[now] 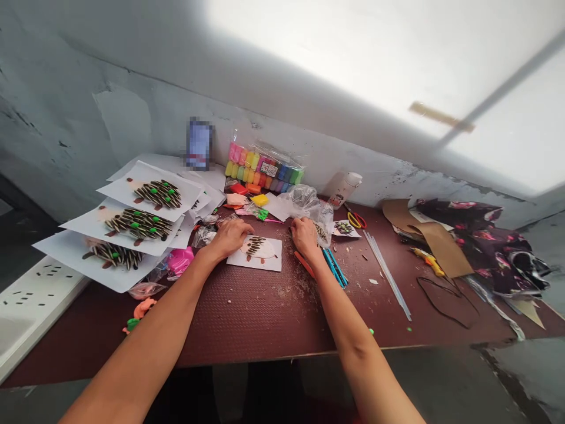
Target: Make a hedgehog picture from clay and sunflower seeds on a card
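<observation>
A white card (270, 264) lies on the dark red table, bearing a pale hedgehog shape partly covered with rows of striped seeds (255, 247). At the card's upper left corner rests my left hand (233, 235), its fingers bent together; what they hold, if anything, is too small to make out. Right of the card, my right hand (304, 234) is at the edge of a clear plastic bag (324, 215) with seeds in it. Its fingers are curled down and their tips are hidden. Under my right wrist lies an orange object (304, 264), beside blue strips (335, 268).
Finished-looking hedgehog cards (154, 191) are piled at the left near a power strip (39, 300). Colored clay packs (260, 171) lean on the wall. A white bottle (345, 189), scissors (356, 219), glue sticks (388, 277), a yellow glue gun (428, 261) and floral cloth (489, 253) are rightward.
</observation>
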`<action>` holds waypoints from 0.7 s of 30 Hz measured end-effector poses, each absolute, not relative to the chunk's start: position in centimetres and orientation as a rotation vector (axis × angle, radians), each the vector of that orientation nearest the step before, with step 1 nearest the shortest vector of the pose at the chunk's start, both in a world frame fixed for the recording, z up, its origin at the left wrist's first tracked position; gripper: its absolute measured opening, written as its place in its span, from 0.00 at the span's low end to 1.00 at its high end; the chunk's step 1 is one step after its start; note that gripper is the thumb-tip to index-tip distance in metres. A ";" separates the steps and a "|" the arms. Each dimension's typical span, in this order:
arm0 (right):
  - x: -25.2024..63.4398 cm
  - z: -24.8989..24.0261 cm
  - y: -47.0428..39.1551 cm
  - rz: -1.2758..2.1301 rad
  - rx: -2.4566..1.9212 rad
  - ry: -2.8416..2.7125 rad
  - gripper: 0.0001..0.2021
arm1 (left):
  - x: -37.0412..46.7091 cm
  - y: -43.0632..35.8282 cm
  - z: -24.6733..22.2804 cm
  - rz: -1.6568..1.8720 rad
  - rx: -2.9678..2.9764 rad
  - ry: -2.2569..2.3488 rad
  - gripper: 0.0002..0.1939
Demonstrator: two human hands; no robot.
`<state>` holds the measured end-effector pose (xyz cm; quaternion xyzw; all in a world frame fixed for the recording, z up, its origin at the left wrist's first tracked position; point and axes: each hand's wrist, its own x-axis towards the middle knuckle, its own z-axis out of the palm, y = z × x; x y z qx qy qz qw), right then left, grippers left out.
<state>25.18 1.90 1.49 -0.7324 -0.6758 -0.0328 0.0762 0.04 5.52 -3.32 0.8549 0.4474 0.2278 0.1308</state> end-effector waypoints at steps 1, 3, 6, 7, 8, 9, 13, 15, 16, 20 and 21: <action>25.0 1.4 1.7 -0.102 -2.178 -2.021 0.13 | 0.0 5.5 -3.4 0.659 2.484 1.301 0.18; 24.8 1.0 1.3 -0.117 -2.153 -2.012 0.13 | 0.0 5.6 -3.4 0.649 2.488 1.298 0.18; 24.8 0.2 0.9 -0.118 -2.117 -2.021 0.14 | -0.1 5.6 -3.4 0.637 2.494 1.296 0.18; 24.8 0.0 0.8 -0.107 -2.108 -2.018 0.14 | -0.1 5.6 -3.4 0.633 2.496 1.297 0.18; 24.9 -0.1 0.8 -0.090 -2.102 -2.009 0.13 | -0.1 5.7 -3.4 0.628 2.496 1.298 0.18; 24.9 -0.2 0.7 -0.071 -2.101 -1.996 0.13 | -0.2 5.7 -3.4 0.622 2.497 1.299 0.18; 24.9 -0.2 0.5 -0.011 -2.130 -1.956 0.14 | -0.2 5.7 -3.4 0.606 2.500 1.295 0.18; 24.8 0.0 0.4 0.002 -2.145 -1.960 0.14 | -0.1 5.7 -3.4 0.601 2.498 1.306 0.18; 24.7 0.0 0.5 0.004 -2.150 -1.964 0.14 | -0.1 5.7 -3.4 0.597 2.495 1.314 0.18; 24.5 0.1 0.6 0.000 -2.174 -1.959 0.13 | -0.2 5.7 -3.3 0.579 2.503 1.315 0.18; 24.5 0.1 0.6 0.000 -2.175 -1.950 0.13 | -0.3 5.7 -3.3 0.577 2.508 1.306 0.18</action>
